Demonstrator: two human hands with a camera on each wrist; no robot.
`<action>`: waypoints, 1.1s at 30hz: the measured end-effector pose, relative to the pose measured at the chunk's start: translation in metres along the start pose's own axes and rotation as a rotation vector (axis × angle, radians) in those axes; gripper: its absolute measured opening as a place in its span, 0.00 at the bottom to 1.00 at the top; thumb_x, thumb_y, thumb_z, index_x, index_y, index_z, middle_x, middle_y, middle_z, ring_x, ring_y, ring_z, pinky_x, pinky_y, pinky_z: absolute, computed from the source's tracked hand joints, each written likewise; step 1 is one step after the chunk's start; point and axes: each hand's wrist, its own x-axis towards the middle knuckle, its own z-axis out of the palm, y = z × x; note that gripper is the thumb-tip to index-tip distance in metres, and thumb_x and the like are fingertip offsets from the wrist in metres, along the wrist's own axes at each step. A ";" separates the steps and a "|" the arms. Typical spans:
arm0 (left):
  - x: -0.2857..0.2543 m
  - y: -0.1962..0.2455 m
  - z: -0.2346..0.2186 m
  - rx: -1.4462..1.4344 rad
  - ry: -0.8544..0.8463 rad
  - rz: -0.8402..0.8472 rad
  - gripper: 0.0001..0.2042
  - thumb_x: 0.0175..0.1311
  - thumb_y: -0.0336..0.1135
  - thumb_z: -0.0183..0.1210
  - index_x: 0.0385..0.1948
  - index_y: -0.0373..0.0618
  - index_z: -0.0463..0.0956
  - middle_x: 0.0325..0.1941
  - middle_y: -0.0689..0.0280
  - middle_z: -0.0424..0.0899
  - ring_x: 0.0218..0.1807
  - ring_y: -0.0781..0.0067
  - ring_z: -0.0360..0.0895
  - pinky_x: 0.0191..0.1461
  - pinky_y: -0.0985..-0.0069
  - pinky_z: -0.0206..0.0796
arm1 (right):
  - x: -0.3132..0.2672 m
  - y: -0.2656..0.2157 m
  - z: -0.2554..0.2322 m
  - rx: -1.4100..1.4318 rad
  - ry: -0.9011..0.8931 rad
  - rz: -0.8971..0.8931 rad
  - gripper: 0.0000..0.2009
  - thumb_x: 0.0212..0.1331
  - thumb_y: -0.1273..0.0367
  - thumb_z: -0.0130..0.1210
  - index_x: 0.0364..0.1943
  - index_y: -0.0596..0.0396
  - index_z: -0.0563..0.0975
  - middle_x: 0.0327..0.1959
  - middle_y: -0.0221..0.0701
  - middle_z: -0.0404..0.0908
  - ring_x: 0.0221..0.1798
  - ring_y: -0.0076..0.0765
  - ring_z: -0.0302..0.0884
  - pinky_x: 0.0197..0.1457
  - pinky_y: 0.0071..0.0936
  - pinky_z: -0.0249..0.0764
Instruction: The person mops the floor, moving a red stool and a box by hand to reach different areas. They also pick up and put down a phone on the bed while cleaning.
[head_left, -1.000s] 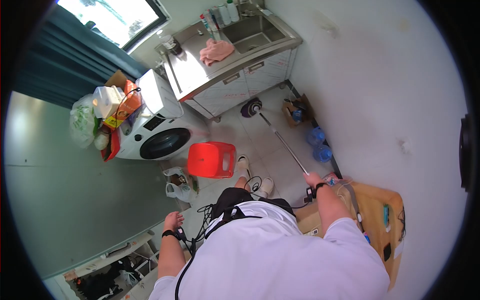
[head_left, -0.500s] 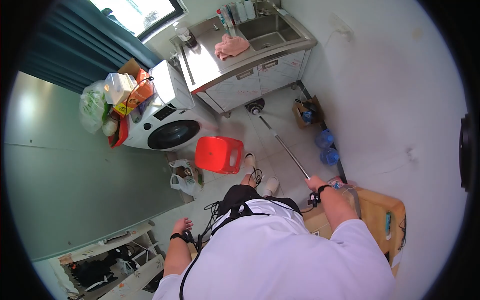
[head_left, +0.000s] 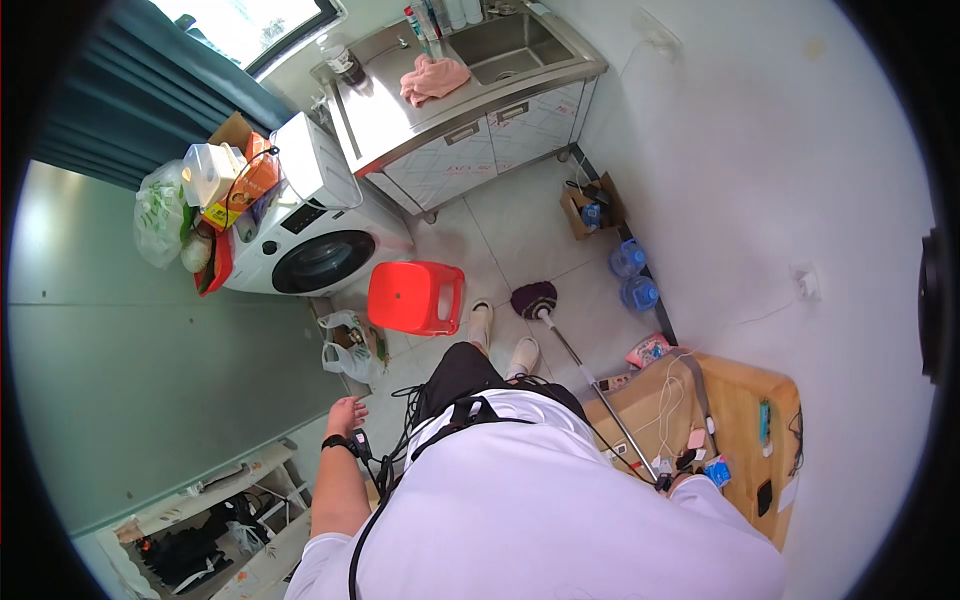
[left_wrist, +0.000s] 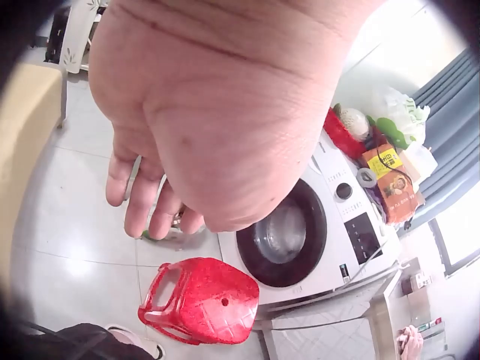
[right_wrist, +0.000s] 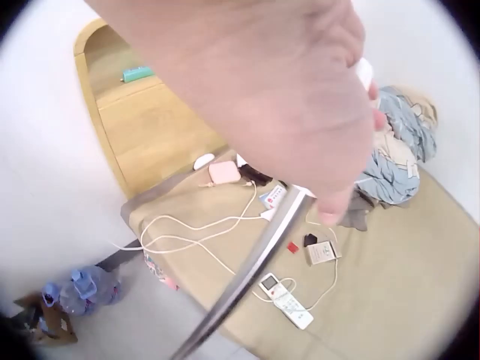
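Note:
In the right wrist view my right hand (right_wrist: pixel 315 105) curls round the metal handle of a mop (right_wrist: pixel 251 270), the thumb lying along it. From there the mop (head_left: pixel 575 358) slants across the floor in the head view, its dark purple head (head_left: pixel 534 298) lying on the tiles near my shoes. In that view the sleeve and body hide most of this hand, which is drawn back beside my hip. My left hand (head_left: pixel 347 412) hangs at my other side, fingers loose, holding nothing. The left wrist view shows its palm (left_wrist: pixel 217 127) above a red plastic stool (left_wrist: pixel 217 300).
The red stool (head_left: pixel 415 298) stands before a washing machine (head_left: pixel 325 255). Blue water bottles (head_left: pixel 632 275) and a cardboard box (head_left: pixel 590 208) line the right wall. Beside my right arm is a bed (right_wrist: pixel 375 285) with cables and a remote control (right_wrist: pixel 286 301). A sink cabinet (head_left: pixel 470 140) stands ahead.
The mop head has come from near the sink cabinet back toward my feet. My right hand has drawn back with the handle to beside my body. The left hand stays hanging.

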 end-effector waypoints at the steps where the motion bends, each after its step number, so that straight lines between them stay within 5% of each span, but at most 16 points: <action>1: -0.001 -0.001 0.000 0.002 0.001 0.000 0.13 0.59 0.37 0.47 0.44 0.42 0.67 0.38 0.61 0.76 0.34 0.68 0.76 0.32 0.73 0.67 | -0.005 0.011 0.009 0.001 0.030 0.014 0.24 0.50 0.52 0.46 0.37 0.62 0.76 0.34 0.47 0.78 0.38 0.48 0.77 0.40 0.38 0.71; 9: 0.020 -0.028 -0.024 0.042 -0.047 -0.113 0.16 0.60 0.36 0.42 0.46 0.39 0.65 0.39 0.58 0.76 0.35 0.63 0.77 0.32 0.68 0.68 | -0.023 -0.073 0.007 0.077 0.233 0.032 0.23 0.46 0.53 0.49 0.34 0.62 0.77 0.34 0.50 0.77 0.40 0.51 0.76 0.42 0.40 0.70; 20: -0.014 -0.006 -0.067 -0.004 0.079 0.010 0.16 0.60 0.39 0.45 0.45 0.40 0.67 0.38 0.61 0.77 0.34 0.69 0.77 0.33 0.73 0.66 | -0.004 -0.380 -0.151 0.039 0.474 -0.536 0.23 0.56 0.54 0.42 0.32 0.63 0.77 0.35 0.53 0.76 0.43 0.57 0.72 0.47 0.45 0.67; 24: -0.034 -0.028 -0.096 -0.059 0.168 -0.002 0.15 0.60 0.39 0.44 0.45 0.40 0.67 0.39 0.60 0.77 0.33 0.70 0.76 0.34 0.74 0.66 | 0.013 -0.473 -0.183 0.078 0.549 -0.577 0.24 0.58 0.54 0.41 0.31 0.66 0.76 0.32 0.53 0.77 0.41 0.58 0.73 0.45 0.44 0.69; 26: -0.042 -0.048 -0.104 -0.082 0.180 -0.050 0.15 0.60 0.38 0.44 0.44 0.40 0.67 0.39 0.60 0.76 0.34 0.69 0.76 0.35 0.73 0.67 | -0.014 -0.507 -0.199 0.054 0.435 -0.540 0.24 0.58 0.54 0.41 0.32 0.66 0.76 0.32 0.52 0.77 0.40 0.57 0.74 0.44 0.43 0.69; 30: -0.046 -0.104 -0.110 -0.096 0.145 -0.177 0.14 0.61 0.36 0.41 0.45 0.40 0.66 0.41 0.58 0.75 0.36 0.66 0.76 0.33 0.71 0.69 | -0.073 -0.523 -0.198 -0.028 0.171 -0.393 0.23 0.58 0.55 0.43 0.36 0.66 0.75 0.39 0.53 0.75 0.46 0.57 0.71 0.49 0.41 0.68; 33: -0.038 -0.142 -0.105 -0.144 0.124 -0.288 0.14 0.61 0.34 0.39 0.45 0.40 0.65 0.40 0.57 0.75 0.35 0.65 0.77 0.28 0.70 0.69 | -0.039 -0.470 -0.166 -0.116 0.368 -0.525 0.23 0.58 0.55 0.43 0.36 0.65 0.75 0.38 0.53 0.75 0.45 0.55 0.72 0.48 0.41 0.69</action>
